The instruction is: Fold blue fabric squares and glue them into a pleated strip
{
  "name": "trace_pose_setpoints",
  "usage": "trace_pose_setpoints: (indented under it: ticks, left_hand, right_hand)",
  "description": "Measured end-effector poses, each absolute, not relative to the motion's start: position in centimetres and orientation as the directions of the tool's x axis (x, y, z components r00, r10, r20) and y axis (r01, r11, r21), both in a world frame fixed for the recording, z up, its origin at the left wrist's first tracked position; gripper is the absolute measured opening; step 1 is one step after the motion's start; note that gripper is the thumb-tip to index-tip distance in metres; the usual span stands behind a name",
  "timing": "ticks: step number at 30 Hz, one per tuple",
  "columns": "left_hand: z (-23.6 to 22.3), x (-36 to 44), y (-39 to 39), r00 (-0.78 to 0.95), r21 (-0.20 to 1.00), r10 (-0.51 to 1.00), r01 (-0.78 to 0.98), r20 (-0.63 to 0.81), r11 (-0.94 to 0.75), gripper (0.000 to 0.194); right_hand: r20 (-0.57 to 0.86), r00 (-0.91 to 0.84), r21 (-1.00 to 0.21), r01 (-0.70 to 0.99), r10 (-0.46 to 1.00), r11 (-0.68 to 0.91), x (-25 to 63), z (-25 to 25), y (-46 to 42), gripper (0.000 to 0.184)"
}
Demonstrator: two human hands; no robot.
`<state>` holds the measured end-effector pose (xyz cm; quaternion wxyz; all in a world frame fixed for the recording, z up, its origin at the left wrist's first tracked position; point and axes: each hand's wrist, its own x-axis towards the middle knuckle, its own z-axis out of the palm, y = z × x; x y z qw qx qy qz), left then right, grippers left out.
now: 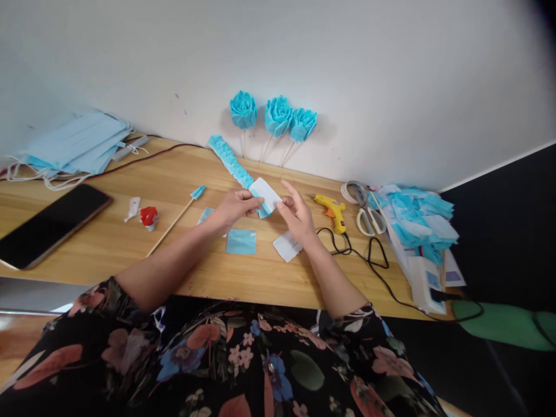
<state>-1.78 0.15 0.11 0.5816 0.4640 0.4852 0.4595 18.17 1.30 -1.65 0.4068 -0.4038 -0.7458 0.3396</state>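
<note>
Beyond the fingers [293, 192] we count three roses [278, 116]; rightward, one glue gun [333, 209] and one pair of scissors [371, 222]; leftward, one smartphone [54, 226].

Face masks [73, 142]: upper left of the frame, behind the smartphone [54, 226].
Fabric flowers [278, 116]: upper centre, against the wall [195, 63].
Fabric piece [266, 193]: centre, between left hand [237, 205] and right hand [299, 213].
Hot glue gun [332, 207]: on the table [260, 282], right of centre, left of the scissors [371, 220].
</note>
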Motion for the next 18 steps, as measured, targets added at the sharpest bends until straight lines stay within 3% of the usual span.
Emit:
trace_pose_setpoints:
  ticks: [4, 7, 11, 14, 18]
  left_hand:
    - [0.51, -2.05, 0.3, 0.1, 0.966, 0.982, -0.187, -0.162, 0.179, 0.02]
    - [0.73, -2.04, 0.22, 0.136, 0.953, 0.977, -0.234, -0.163, 0.192, 0.021]
    - [0.44, -1.93, 0.19, 0.199, 0.947, 0.967, -0.249, -0.157, 0.205, 0.019]
    - [0.15, -1.87, 0.25, 0.2, 0.964, 0.964, -0.164, -0.176, 0.21, 0.02]
    - [0.23, -1.83, 0.22, 0.139, 0.982, 0.976, -0.063, -0.166, 0.176, 0.017]
  right_hand:
    - [0.549, -0.375, -0.558, 0.501, 0.747, 0.662, 18.79, -0.91, 1.78, 0.059]
    - [0.603, -0.475, -0.396, 0.518, 0.641, 0.758, 18.74, -0.69, 1.9, 0.058]
    - [0.631, -0.5, -0.346, 0.503, 0.593, 0.792, 18.55, -0.61, 1.78, 0.034]
    - [0.664, -0.495, -0.328, 0.481, 0.56, 0.813, 18.61, -0.61, 1.82, 0.014]
    - [0.677, -0.466, -0.378, 0.444, 0.57, 0.812, 18.59, -0.79, 1.93, 0.007]
